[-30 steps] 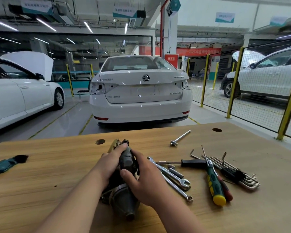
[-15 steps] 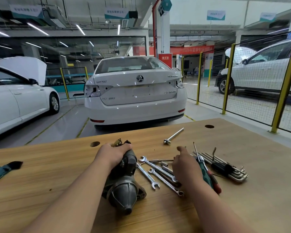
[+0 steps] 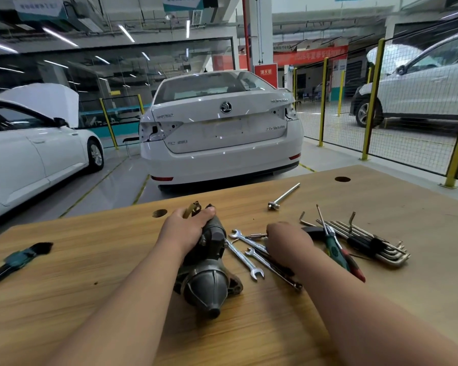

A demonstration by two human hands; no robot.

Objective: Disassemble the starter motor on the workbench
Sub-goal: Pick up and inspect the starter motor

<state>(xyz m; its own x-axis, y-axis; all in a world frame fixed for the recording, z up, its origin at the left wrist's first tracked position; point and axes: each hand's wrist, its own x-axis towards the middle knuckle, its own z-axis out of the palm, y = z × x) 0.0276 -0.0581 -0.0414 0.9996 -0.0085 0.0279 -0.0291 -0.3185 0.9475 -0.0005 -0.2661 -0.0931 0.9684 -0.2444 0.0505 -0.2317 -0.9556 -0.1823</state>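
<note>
Left hand on the starter motor, right hand among the tools.
The starter motor lay at the lower centre of the frame on the wooden desk, nose toward the camera. The left hand's fingers curled round its far end. The right hand rested knuckles-up over the wrenches just right of the motor; whether it held anything could not be told. A screwdriver and hex keys lay further right.
</note>
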